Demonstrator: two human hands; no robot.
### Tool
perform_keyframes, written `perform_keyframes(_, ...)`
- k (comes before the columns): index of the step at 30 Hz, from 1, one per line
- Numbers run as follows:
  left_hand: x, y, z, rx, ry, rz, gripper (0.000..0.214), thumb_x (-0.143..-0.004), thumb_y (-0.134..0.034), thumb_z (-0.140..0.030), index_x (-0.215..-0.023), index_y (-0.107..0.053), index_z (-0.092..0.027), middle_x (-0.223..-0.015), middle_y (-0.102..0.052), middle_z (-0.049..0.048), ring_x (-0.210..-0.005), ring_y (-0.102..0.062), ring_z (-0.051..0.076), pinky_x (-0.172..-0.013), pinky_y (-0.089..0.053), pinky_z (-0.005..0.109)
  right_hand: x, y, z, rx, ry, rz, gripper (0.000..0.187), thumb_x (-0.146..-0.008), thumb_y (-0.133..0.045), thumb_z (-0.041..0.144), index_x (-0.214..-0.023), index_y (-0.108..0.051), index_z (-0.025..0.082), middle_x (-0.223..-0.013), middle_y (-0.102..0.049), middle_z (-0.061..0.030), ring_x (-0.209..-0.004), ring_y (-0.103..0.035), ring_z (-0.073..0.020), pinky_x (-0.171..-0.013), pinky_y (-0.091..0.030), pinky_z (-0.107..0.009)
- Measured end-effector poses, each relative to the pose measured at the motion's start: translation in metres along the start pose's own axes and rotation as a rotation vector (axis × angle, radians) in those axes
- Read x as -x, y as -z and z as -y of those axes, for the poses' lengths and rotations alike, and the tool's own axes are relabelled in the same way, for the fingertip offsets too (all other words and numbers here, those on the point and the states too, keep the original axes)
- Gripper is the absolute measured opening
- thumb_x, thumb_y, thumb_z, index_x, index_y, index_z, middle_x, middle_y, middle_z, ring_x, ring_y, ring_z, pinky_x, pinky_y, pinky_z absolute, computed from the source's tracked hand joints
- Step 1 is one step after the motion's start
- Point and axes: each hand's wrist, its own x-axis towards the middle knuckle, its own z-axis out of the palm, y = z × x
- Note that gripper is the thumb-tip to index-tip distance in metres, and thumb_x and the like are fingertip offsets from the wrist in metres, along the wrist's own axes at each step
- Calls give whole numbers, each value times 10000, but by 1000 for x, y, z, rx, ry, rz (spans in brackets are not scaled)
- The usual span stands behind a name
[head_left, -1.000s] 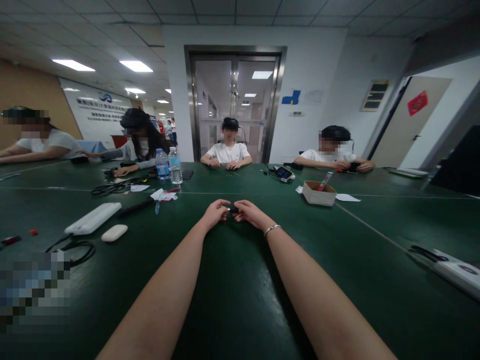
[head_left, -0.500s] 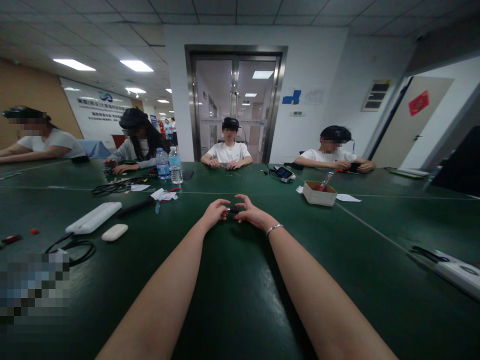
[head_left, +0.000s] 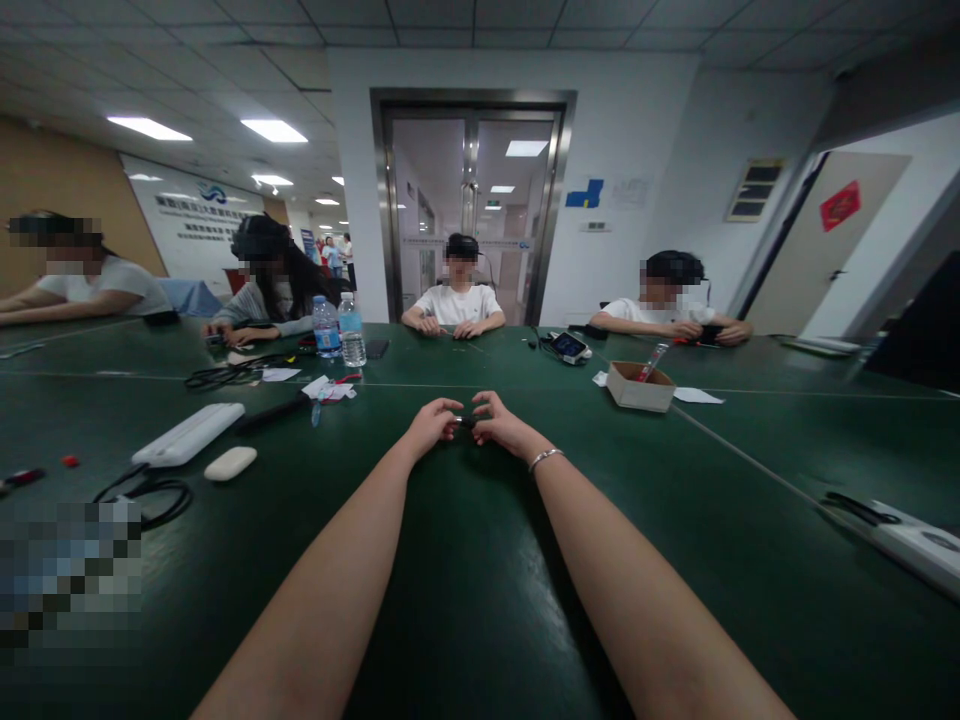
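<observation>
Since the frame half a second ago, my right hand [head_left: 506, 426] has drawn its raised index finger lower and more bent. My left hand [head_left: 429, 428] is unchanged: fingertips pinched on the bright end of a small dark object [head_left: 466, 422]. The object sits between both hands, above the middle of the green table [head_left: 465, 560]. Right fingers curl about its dark end; I cannot tell whether they grip. Fingers cover most of its outline. At far right, the white device [head_left: 919, 545] is cut off.
</observation>
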Motion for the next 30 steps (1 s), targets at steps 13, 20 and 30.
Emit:
perform_keyframes(13,0,1,0,7,12,6,309,-683,-481,-111,-970,-581,-162,-664,-532,11,-551,-505,89,-502,-442,187,-1,2,-2,9,-6,23,331,-750,-584,137,-1015,-399,206,-695,-511,44,-427,-520,-78,-375,-453,-173)
perform_keyframes(20,2,0,-3,1,17,1,304,-681,-470,-99,-958,-581,-158,-662,-532,10,-537,-497,86,-492,-433,186,0,1,-2,5,-13,53,288,-724,-595,116,-945,-425,186,-693,-531,33,-448,-535,-78,-386,-459,-163)
perform_keyframes(30,3,-2,-6,4,34,-12,308,-683,-474,-89,-971,-569,-145,-619,-529,1,-504,-493,79,-473,-426,175,1,0,0,-9,17,45,347,-696,-626,68,-961,-434,184,-689,-545,34,-465,-550,-83,-401,-479,-162)
